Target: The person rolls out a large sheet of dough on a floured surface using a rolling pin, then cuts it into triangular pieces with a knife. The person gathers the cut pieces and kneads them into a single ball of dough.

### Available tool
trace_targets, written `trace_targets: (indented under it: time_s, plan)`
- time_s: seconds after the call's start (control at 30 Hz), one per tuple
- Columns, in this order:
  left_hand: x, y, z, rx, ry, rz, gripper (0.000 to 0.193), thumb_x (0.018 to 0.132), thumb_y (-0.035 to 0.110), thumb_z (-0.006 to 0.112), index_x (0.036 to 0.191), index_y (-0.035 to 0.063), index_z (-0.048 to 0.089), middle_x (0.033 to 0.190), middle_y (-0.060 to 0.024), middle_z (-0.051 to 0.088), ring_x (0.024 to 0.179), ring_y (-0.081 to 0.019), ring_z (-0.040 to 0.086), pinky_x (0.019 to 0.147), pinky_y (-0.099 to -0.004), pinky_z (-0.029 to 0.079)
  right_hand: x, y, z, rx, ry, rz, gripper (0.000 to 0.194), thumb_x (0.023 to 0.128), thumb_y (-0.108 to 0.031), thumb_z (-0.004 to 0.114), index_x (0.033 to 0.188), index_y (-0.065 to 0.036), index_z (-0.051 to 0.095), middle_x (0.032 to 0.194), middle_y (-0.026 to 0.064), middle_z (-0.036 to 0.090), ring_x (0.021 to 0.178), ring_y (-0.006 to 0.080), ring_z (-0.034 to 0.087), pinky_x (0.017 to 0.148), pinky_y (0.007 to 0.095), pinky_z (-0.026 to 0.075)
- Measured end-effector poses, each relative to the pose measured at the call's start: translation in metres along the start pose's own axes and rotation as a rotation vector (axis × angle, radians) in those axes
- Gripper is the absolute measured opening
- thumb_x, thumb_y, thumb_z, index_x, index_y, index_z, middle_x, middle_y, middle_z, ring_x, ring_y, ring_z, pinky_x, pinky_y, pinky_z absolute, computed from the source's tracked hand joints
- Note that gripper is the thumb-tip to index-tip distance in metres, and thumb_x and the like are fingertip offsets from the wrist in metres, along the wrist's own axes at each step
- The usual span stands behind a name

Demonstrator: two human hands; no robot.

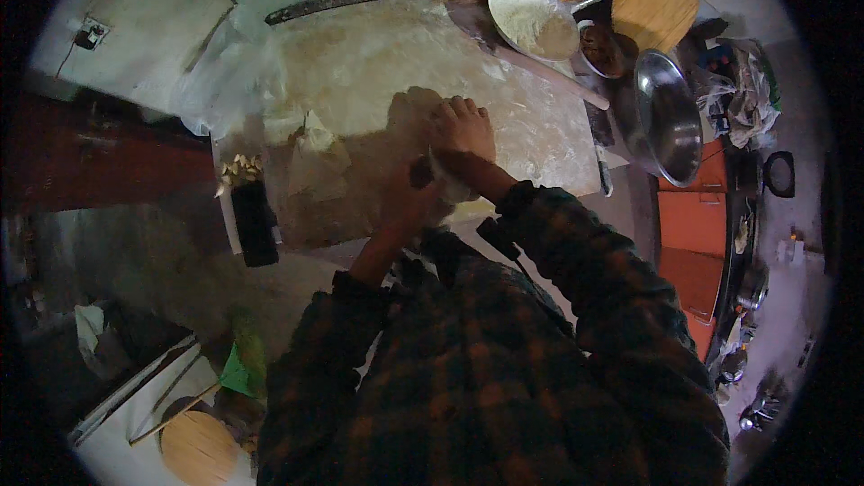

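Both my hands are close together over a flour-dusted board [540, 142]. My right hand [466, 128] lies palm down, its fingers pointing away from me. Nearer my body and just left of it is my left hand [422, 192], deep in shadow. A pale lump, apparently dough [455, 185], shows partly between my wrists. The hands hide most of it, and how the fingers sit on it cannot be made out. To the left on the board is a pale, crumpled-looking thing [320, 148] that I cannot identify. A wooden rolling pin [567, 81] lies across the board's right side.
A white bowl of flour [530, 20], a container with brown contents [601, 50] and a steel basin [668, 121] stand at the right. A knife [604, 172] lies by the board's right edge. Garlic cloves [239, 169] and a black box-like object [253, 223] sit left.
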State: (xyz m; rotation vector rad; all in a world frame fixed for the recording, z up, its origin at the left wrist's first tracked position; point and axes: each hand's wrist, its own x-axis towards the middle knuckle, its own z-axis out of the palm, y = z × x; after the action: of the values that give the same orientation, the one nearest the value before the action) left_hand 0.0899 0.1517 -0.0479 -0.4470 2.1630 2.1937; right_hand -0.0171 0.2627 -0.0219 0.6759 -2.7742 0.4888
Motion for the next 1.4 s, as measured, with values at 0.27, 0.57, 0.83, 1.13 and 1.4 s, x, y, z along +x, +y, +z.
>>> trace_targets:
  time_s: [0.27,0.57,0.83,1.13,1.4]
  plan:
    - [0.028,0.032,-0.024,-0.006,-0.059,-0.107,0.050,0.086,0.022,0.075,0.125,-0.0018,0.054,0.110,-0.0134,0.068,0.099,-0.0210,0.066,0.087,-0.0343,0.052,0.023,0.012,0.000,0.142,-0.123,-0.027,0.027,0.084,-0.026,0.063,0.104,-0.007,0.063,0.098,0.0113,0.064,0.094,0.0324,0.060,0.085,0.0436,0.046]
    - [0.045,0.033,-0.016,0.095,-0.051,-0.082,0.050,0.087,0.025,0.075,0.124,-0.0005,0.053,0.117,-0.0125,0.064,0.106,-0.0218,0.061,0.095,-0.0365,0.048,0.045,0.022,0.013,0.173,-0.036,-0.080,0.021,0.091,-0.028,0.060,0.098,-0.008,0.064,0.100,0.0132,0.067,0.091,0.0352,0.064,0.081,0.0460,0.049]
    - [0.051,0.026,-0.017,0.194,-0.114,0.047,0.065,0.087,0.022,0.074,0.138,0.0009,0.040,0.130,-0.0156,0.057,0.119,-0.0244,0.056,0.102,-0.0379,0.044,0.054,0.011,-0.038,0.353,-0.355,0.181,0.056,0.101,-0.052,0.035,0.099,-0.007,0.069,0.097,0.0215,0.069,0.093,0.0401,0.066,0.079,0.0497,0.051]
    - [0.016,0.025,-0.023,0.053,-0.224,0.191,0.065,0.088,0.021,0.069,0.142,0.0012,0.038,0.136,-0.0169,0.052,0.124,-0.0260,0.053,0.106,-0.0394,0.041,0.005,0.006,-0.037,0.187,-0.397,-0.012,0.035,0.097,-0.036,0.048,0.111,-0.009,0.066,0.098,0.0159,0.068,0.095,0.0388,0.064,0.083,0.0489,0.051]
    - [0.012,0.047,-0.027,0.252,-0.177,0.119,0.060,0.085,0.021,0.069,0.135,-0.0029,0.045,0.132,-0.0217,0.055,0.125,-0.0344,0.052,0.106,-0.0419,0.039,-0.029,-0.018,-0.022,0.142,-0.123,0.068,0.023,0.093,-0.026,0.055,0.105,-0.010,0.066,0.108,0.0098,0.064,0.107,0.0284,0.056,0.091,0.0424,0.043]
